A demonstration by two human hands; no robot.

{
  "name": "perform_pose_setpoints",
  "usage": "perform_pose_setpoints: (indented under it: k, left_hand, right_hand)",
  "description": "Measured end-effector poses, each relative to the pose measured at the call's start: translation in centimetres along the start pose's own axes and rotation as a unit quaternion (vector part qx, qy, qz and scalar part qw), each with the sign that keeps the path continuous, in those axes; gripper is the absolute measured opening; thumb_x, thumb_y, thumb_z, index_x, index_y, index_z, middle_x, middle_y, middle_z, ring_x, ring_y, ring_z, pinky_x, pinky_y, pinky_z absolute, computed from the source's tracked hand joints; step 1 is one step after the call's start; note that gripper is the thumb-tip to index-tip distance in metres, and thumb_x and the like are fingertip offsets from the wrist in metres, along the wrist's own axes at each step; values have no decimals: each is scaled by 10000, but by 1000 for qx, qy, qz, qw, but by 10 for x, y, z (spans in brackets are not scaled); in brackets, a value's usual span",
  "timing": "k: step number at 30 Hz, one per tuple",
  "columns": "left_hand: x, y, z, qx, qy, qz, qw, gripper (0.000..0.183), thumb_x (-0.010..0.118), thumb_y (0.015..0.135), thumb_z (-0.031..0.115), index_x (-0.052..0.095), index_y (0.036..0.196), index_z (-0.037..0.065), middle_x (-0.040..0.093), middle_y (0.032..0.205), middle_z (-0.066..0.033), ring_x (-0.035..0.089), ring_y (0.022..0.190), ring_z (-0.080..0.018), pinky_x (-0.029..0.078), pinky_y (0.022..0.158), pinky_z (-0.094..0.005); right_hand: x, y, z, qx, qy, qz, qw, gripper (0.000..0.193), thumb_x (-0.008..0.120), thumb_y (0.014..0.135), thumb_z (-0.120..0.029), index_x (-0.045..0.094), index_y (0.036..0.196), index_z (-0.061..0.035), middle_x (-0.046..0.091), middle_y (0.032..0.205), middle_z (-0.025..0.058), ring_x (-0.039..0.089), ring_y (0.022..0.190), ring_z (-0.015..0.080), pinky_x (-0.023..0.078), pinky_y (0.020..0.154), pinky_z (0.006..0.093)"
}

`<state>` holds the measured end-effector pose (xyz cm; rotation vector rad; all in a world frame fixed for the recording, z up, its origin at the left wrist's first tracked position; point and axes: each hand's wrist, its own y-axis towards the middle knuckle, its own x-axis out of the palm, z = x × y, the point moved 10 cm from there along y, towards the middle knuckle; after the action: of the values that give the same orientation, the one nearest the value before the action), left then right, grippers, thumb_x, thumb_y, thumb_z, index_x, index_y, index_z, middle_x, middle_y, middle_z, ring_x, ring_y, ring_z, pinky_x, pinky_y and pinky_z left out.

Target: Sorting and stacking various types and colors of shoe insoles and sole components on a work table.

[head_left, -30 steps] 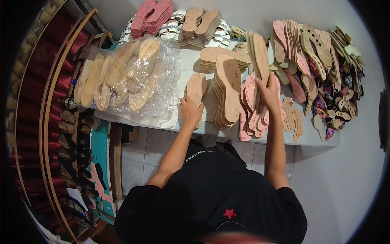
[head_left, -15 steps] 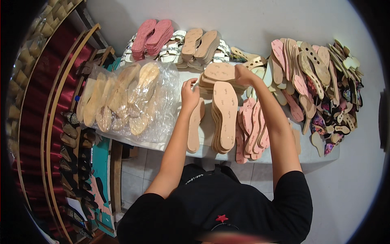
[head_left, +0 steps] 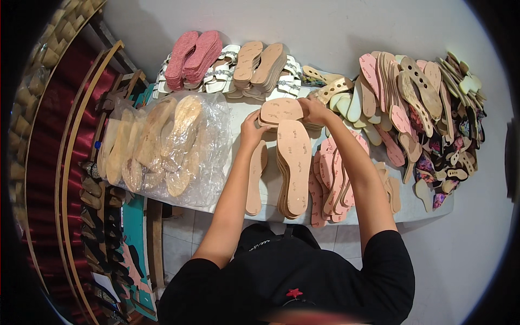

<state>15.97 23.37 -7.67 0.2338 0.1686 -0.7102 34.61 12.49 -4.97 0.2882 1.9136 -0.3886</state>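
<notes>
A stack of beige insoles lies crosswise near the middle of the table, between my two hands. My left hand is closed on its left end, with the thumb against the side. My right hand grips the right end; some of its fingers are hidden behind the stack. Just below, a second stack of beige insoles lies lengthwise toward me. Under my left forearm a separate beige insole stack partly shows. Pink printed insoles lie beside my right forearm.
Wooden-looking soles in clear plastic lie on the left. Along the wall are red insole stacks, beige insoles and white sandal straps. A heap of soles and straps fills the right side. A shoe rack stands far left.
My left hand, formerly raised with fingers apart beside the stack, has closed on its left end. My right hand stays at the right end. The whole view has shifted slightly.
</notes>
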Motion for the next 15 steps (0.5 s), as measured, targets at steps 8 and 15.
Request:
perform_pose_setpoints:
  k: [8,15]
  left_hand:
    - [-2,4,9,5,2,-1,1000,614,730,592,1,529,1171,22,551,1162,-106,553,1002,-237,472,820,-320]
    - [0,3,3,-16,-25,-38,999,640,724,627,16,492,1221,68,516,1218,-87,530,1040,-212,484,807,-337]
  right_hand:
    - [2,2,-3,-11,-6,-14,1000,799,759,571,-234,394,1282,-224,457,1117,190,444,1064,396,378,912,452]
    - [7,-7,-4,19,-30,-21,999,904,759,583,-295,285,1352,-256,409,1235,189,382,1164,368,295,963,534]
